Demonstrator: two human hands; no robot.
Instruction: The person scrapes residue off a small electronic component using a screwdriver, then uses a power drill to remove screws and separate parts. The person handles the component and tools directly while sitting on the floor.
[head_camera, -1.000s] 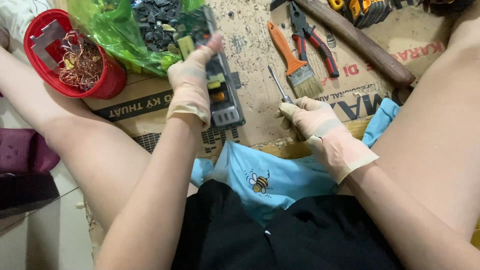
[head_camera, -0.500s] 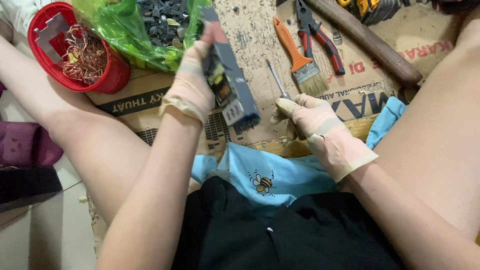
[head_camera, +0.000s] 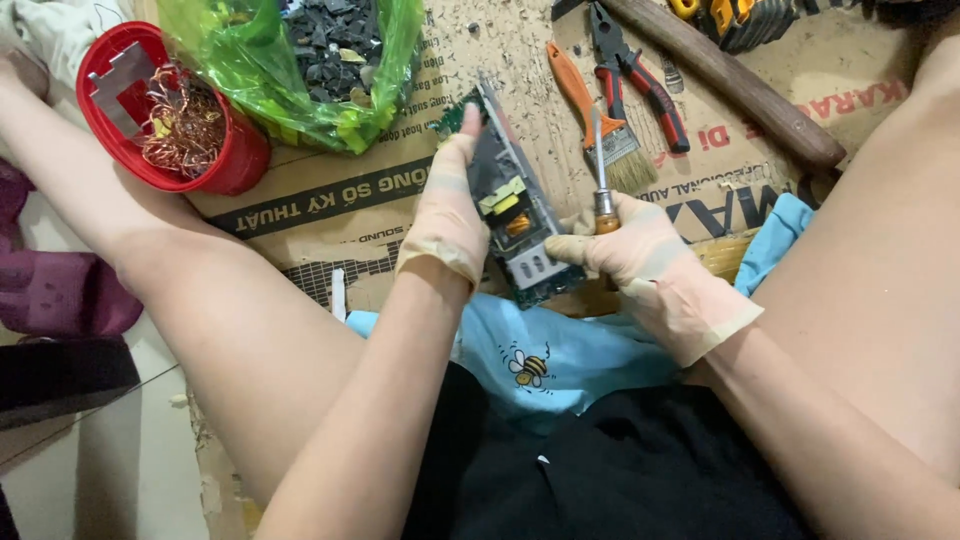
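i see my left hand (head_camera: 447, 215) in a thin glove grasping a green circuit board (head_camera: 512, 205), holding it tilted above the cardboard (head_camera: 330, 195) in the middle of the scene. my right hand (head_camera: 640, 260), also gloved, is clenched around a screwdriver (head_camera: 598, 165) just right of the board, its tip pointing far. a red bowl (head_camera: 225, 165) of copper wire (head_camera: 182, 125) sits far left beside a green bag (head_camera: 290, 100); a brush (head_camera: 600, 115) and pliers (head_camera: 640, 75) lie far right.

left hand (head_camera: 447, 215) gripping circuit board (head_camera: 512, 210), right hand (head_camera: 640, 262) screwdriver (head_camera: 600, 170)
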